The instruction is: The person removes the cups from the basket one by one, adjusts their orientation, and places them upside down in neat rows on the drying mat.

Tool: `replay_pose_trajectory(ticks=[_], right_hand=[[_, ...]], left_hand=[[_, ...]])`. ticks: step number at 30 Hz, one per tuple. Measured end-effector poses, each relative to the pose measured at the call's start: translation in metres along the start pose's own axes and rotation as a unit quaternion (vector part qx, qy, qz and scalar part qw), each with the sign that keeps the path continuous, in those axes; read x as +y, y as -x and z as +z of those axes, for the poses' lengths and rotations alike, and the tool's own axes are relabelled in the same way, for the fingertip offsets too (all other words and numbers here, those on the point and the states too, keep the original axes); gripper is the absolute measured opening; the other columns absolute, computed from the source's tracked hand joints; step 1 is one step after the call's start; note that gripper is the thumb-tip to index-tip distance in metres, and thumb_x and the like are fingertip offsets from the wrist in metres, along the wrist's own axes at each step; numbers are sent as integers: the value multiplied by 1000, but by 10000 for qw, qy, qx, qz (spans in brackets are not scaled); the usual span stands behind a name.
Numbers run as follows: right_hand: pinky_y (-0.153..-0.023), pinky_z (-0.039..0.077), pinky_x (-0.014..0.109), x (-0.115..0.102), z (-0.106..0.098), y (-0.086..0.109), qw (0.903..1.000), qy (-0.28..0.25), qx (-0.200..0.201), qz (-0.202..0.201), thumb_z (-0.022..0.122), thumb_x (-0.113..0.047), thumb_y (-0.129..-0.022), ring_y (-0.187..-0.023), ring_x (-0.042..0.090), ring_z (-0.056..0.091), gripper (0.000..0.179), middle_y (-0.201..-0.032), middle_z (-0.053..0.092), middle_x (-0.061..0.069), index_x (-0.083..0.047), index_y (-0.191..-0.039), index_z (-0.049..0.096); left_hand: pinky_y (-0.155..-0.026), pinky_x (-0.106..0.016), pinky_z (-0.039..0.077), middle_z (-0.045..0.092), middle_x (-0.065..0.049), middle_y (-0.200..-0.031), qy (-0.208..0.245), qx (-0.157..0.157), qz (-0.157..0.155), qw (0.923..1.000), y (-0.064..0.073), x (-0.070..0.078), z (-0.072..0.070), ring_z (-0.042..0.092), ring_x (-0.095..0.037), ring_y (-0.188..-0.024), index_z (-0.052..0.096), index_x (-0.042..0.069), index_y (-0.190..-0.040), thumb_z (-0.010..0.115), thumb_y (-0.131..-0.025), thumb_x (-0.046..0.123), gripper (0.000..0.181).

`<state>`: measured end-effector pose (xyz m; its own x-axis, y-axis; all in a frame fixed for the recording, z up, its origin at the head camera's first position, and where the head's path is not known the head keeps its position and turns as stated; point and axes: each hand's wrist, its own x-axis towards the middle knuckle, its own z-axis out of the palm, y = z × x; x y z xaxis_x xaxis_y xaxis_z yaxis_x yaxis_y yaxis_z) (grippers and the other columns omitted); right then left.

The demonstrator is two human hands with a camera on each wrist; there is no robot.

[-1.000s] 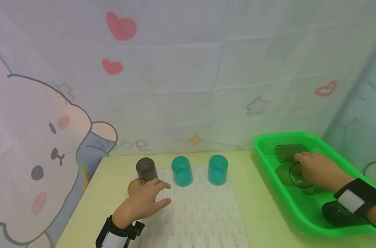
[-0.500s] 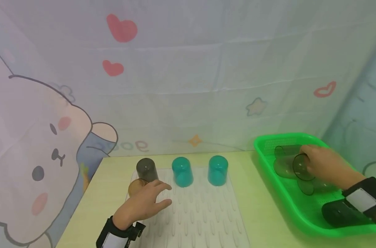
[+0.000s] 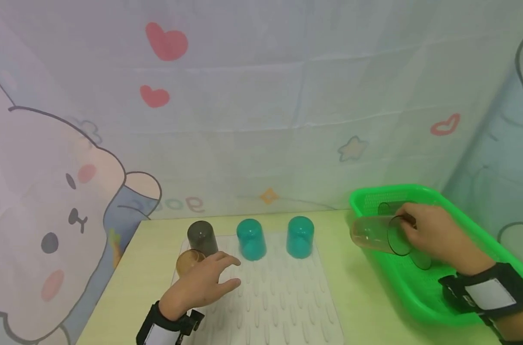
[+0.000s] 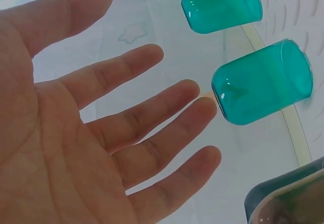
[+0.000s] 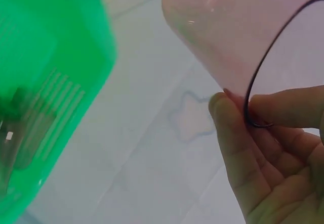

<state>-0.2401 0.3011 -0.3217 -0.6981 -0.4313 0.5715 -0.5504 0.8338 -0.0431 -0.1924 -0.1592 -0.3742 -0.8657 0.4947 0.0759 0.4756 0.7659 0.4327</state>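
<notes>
My right hand (image 3: 431,235) pinches a clear pinkish cup (image 3: 373,234) by its rim, thumb inside and fingers outside. The cup lies sideways in the air over the left edge of the green basket (image 3: 405,292), its mouth toward the hand. My left hand (image 3: 203,282) hovers over the white ridged drying mat (image 3: 283,297), fingers spread and nothing in them. Close by it stand an amber cup (image 3: 188,261), partly hidden by the hand, and a dark grey cup (image 3: 202,237). Two teal cups (image 3: 251,239) stand upside down along the mat's back edge.
More cups lie in the basket: a grey one (image 3: 386,208) at the back, a clear one (image 3: 422,259) behind my right hand and a dark one (image 3: 455,297) near my wrist strap. A printed cloth (image 3: 252,120) hangs behind the pale yellow table (image 3: 123,282).
My right hand has lifted the pinkish cup from among the others in the basket and moved it left over the rim. The left hand has stayed nearly still.
</notes>
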Motion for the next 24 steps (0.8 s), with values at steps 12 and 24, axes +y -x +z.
replay_pose_trajectory(ticks=[12,24], right_hand=[[-52,46,25,-47,30,11,9728,-1707,-651,1424,64,-7,-90,-68,16,65,9,-89,68,7,-5,-99,65],[-58,51,25,-71,55,3,9448,-2659,-624,1807,63,-7,-91,-69,13,64,9,-88,67,5,-3,-99,65]], left_hand=[[-75,-35,51,54,-5,-122,48,-124,-12,9999,0,7,1,60,-18,-98,59,15,-123,61,-92,37,38],[-79,-34,51,54,-4,-124,9,-101,0,9999,-1,11,1,59,-17,-102,58,15,-125,59,-93,37,39]])
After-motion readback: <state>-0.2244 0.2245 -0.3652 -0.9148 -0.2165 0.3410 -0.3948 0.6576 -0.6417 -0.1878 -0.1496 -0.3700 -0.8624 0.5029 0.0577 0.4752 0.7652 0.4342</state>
